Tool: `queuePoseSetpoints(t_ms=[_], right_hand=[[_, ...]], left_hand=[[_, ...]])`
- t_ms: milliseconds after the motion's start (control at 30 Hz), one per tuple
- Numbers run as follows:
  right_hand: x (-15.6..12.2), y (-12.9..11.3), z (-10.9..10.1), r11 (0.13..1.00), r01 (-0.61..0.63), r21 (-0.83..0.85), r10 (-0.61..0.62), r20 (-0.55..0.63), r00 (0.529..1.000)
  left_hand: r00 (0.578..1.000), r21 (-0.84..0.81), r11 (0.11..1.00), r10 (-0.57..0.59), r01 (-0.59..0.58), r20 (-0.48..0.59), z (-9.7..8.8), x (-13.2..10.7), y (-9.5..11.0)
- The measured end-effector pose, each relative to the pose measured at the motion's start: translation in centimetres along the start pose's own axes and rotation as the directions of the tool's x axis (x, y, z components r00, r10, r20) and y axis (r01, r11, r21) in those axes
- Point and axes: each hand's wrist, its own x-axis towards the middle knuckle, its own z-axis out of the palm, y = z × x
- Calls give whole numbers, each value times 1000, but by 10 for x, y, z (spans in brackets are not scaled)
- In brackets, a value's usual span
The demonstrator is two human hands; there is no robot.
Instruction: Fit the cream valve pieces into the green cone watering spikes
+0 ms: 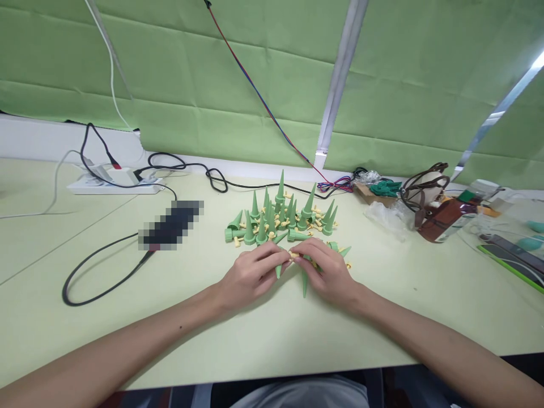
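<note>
My left hand [257, 271] is closed around a green plastic cone spike [278, 272], whose tip points down toward me. Facing it, my right hand [325, 269] pinches a small yellow plastic piece [293, 255] between thumb and fingertips. The fingertips of both hands nearly meet, and they hide where the two parts come together. Beneath my right hand another green spike [305, 285] sticks out; whether it lies on the table or is held, I cannot tell. Just beyond my hands stands a cluster of similar green spikes [249, 229], mixed with small yellow pieces [237, 242].
On the left are a blurred dark device [170, 225] with a black cable and a white power strip [114, 184]. At right lie a brown bottle [446, 220], a clear plastic bag [389, 220], green gloves [385, 188] and a green-edged phone-like object [514, 263].
</note>
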Motion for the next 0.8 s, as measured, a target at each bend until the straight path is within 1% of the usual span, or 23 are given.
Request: queuePoseSetpoints(t_ms=[133,367,800], right_hand=[[1,-1,-1,1000,-4,2,4,21,1000],[0,0,-1,1000,-1,15,0,45,999],[-3,1,0,1000,0,11,0,69,998]], left_hand=[[1000,-23,1000,5,-5,12,-1,0,0],[1000,-43,999,12,-12,-12,-1,1,1],[1000,-28,1000,-1,2,25,-4,1,2]])
